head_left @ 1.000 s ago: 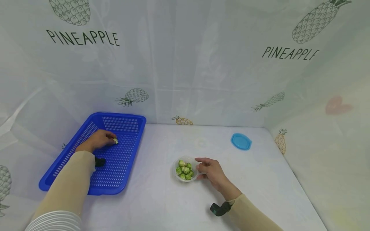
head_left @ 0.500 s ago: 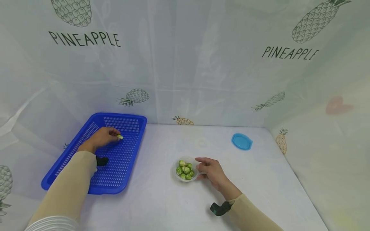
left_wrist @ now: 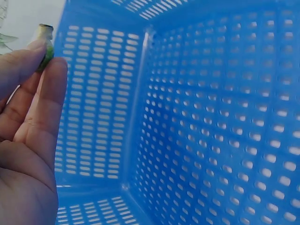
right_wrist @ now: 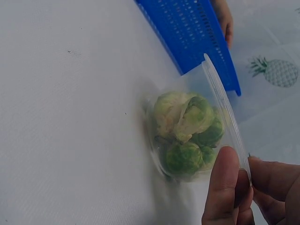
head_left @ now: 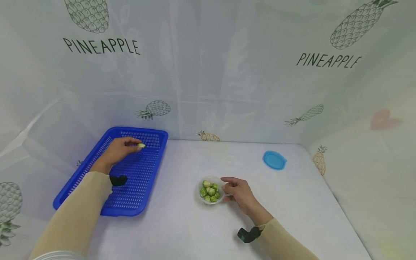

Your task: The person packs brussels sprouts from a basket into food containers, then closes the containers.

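Observation:
A small Brussels sprout [left_wrist: 46,47] with a pale cut stem is pinched between the thumb and fingers of my left hand [head_left: 119,150], raised over the blue basket [head_left: 133,195]. In the left wrist view the basket's slotted walls and floor show no sprouts. My right hand [head_left: 239,193] grips the rim of a clear plastic tub [right_wrist: 213,84] standing on the table. Inside the tub lie several green Brussels sprouts [head_left: 209,191], seen through its side in the right wrist view.
A light blue lid [head_left: 274,160] lies on the white table [head_left: 182,231] at the back right. Behind the table hangs a pale curtain [head_left: 208,72] printed with pineapples. The basket takes up the table's left side.
My left hand has risen and moved slightly right over the basket with the sprout in its fingers. The right hand and the tub have stayed in place.

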### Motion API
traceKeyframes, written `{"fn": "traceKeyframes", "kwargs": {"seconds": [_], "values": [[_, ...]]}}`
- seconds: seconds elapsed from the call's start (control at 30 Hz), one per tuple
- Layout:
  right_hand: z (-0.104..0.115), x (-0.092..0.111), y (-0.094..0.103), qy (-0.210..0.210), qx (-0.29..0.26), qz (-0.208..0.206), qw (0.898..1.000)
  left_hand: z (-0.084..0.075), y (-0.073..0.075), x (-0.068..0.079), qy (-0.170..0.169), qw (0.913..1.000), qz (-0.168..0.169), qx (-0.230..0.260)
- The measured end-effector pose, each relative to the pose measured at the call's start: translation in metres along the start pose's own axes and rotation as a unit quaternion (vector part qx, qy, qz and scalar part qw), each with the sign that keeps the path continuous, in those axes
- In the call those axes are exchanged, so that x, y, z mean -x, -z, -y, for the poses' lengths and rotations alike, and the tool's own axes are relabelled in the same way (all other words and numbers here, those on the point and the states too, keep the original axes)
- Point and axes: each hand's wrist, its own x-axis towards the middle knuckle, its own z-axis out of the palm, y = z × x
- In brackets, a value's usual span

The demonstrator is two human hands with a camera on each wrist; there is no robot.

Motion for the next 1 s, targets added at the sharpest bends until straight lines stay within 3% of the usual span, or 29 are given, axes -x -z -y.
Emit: {"fn": "traceKeyframes", "kwargs": {"seconds": [0.57,1.0], "values": [[-0.002,-0.003,0.001,-0.006,-0.01,0.001,1.0,-0.021,-0.008,0.02,-0.019,0.9977,-0.029,0.058],[-0.002,-0.002,0.001,0.002,-0.006,0.0,1.0,-0.043,-0.021,0.028,-0.03,0.9961,-0.024,0.08]]}}
